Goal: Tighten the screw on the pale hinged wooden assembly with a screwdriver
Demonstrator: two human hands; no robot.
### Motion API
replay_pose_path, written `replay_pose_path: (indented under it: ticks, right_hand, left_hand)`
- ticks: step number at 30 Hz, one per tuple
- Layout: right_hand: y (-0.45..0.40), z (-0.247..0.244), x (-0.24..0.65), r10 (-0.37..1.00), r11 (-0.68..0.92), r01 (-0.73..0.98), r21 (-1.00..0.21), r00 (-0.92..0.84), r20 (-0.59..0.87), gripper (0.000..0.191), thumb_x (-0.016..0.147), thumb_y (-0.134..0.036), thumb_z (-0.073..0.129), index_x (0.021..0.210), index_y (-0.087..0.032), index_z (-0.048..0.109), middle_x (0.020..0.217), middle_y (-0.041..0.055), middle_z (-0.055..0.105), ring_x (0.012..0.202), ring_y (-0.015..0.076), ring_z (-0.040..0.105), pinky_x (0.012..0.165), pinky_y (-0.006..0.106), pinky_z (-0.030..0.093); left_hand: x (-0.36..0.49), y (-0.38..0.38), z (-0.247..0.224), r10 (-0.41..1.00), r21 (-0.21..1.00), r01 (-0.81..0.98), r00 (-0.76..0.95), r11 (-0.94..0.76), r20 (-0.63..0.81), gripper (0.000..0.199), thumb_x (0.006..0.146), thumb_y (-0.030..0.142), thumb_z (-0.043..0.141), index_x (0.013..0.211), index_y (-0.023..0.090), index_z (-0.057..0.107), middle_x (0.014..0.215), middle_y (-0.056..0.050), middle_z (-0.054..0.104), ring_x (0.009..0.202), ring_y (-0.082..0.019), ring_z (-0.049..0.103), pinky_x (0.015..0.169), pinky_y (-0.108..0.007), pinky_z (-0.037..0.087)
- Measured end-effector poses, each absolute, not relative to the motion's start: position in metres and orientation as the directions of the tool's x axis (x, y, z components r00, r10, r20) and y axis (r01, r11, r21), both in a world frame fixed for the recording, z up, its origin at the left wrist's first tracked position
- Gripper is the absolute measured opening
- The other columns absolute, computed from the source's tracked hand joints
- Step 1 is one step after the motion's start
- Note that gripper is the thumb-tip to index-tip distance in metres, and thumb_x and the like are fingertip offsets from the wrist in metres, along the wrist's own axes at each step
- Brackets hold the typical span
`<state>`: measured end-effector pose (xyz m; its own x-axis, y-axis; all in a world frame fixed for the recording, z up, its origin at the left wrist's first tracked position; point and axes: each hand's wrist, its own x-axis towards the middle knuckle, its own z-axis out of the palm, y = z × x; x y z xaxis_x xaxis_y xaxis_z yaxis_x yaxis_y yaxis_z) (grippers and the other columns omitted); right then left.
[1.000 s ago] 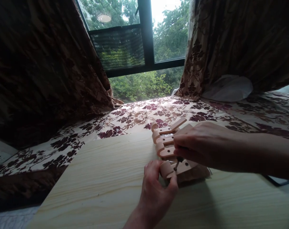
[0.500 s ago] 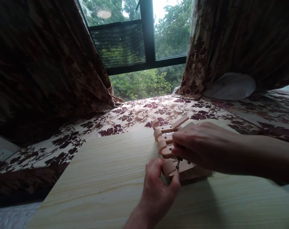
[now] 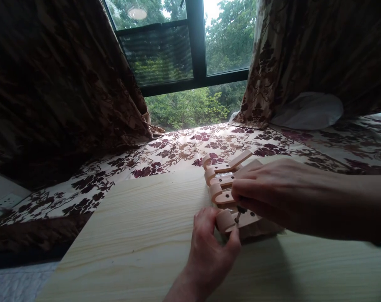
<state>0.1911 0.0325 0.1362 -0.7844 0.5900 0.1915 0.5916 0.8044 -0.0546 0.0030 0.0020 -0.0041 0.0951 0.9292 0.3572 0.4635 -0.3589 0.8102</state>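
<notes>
Several pale wooden hook-shaped pieces (image 3: 220, 196) with dark screws or holes lie in a row on the light wooden board (image 3: 140, 235). My left hand (image 3: 211, 251) pinches the rounded end of the nearest wooden hook (image 3: 225, 220), thumb against its near side. From the right, my right hand (image 3: 268, 191) wraps round the handle of a small screwdriver (image 3: 240, 212), which points down at a dark screw head close to my left thumb. Most of the handle is hidden inside my fingers. Clear plastic shows between the wooden pieces, and what lies beneath the hooks is partly covered.
Beyond the board spreads a flowered cloth (image 3: 177, 147) below a dark-framed window (image 3: 198, 54). Patterned curtains (image 3: 261, 79) hang at both sides. A whitish translucent bag (image 3: 309, 111) rests at the back right, and a socket strip (image 3: 4, 203) is at the far left.
The whole view has shifted slightly. Both hands keep their hold, with the screwdriver still at the same spot on the nearest hook, now leaning a little more.
</notes>
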Motion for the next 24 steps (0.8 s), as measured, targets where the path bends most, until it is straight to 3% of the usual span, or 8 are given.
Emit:
replay_pose_path:
  ticks: [4,7,11,16,24]
  right_hand:
    - [0.034,0.137,0.188,0.655,0.748,0.663,-0.012,-0.735,0.175,0.025,0.099,-0.026,0.049,0.075,-0.022,0.052,0.064,0.0007,0.058,0.053,0.0133,0.043,0.052,0.031,0.022]
    - [0.034,0.142,0.191,0.676,0.729,0.685,0.008,-0.721,0.149,0.023,0.097,-0.031,0.055,0.075,-0.022,0.055,0.063,0.0004,0.059,0.053,0.0139,0.047,0.051,0.030,0.021]
    - [0.031,0.143,0.197,0.626,0.775,0.630,-0.051,-0.754,0.199,0.007,0.091,-0.026,0.058,0.087,-0.023,0.062,0.073,0.0020,0.066,0.061,0.0159,0.056,0.055,0.029,0.027]
    - [0.030,0.134,0.194,0.611,0.792,0.599,-0.120,-0.773,0.173,0.015,0.094,-0.022,0.053,0.079,-0.023,0.053,0.073,0.0021,0.064,0.059,0.0145,0.050,0.055,0.029,0.027]
    - [0.033,0.139,0.190,0.716,0.685,0.729,0.021,-0.677,0.169,0.027,0.099,-0.037,0.052,0.075,-0.023,0.051,0.066,0.0025,0.061,0.057,0.0157,0.049,0.053,0.029,0.024]
  left_hand:
    - [0.003,0.002,-0.004,0.925,0.806,0.465,0.087,-0.365,0.369,0.006,0.077,0.019,0.061,0.082,0.022,0.060,0.082,-0.003,0.066,0.085,-0.025,0.064,0.082,-0.040,0.051]
    - [0.003,0.001,-0.003,0.930,0.812,0.464,0.082,-0.353,0.357,0.006,0.076,0.020,0.061,0.081,0.022,0.059,0.081,-0.003,0.065,0.085,-0.026,0.065,0.081,-0.040,0.052]
    - [0.002,0.002,-0.003,0.934,0.815,0.465,0.086,-0.346,0.348,0.005,0.077,0.020,0.060,0.081,0.023,0.058,0.084,-0.004,0.066,0.086,-0.025,0.065,0.081,-0.039,0.052]
    - [0.003,0.002,-0.004,0.923,0.799,0.473,0.088,-0.370,0.375,0.006,0.078,0.019,0.060,0.082,0.023,0.059,0.080,-0.002,0.066,0.084,-0.024,0.064,0.082,-0.039,0.052]
    - [0.003,0.002,-0.002,0.929,0.805,0.477,0.082,-0.354,0.360,0.006,0.075,0.019,0.061,0.080,0.022,0.058,0.082,-0.004,0.067,0.085,-0.024,0.065,0.081,-0.039,0.053]
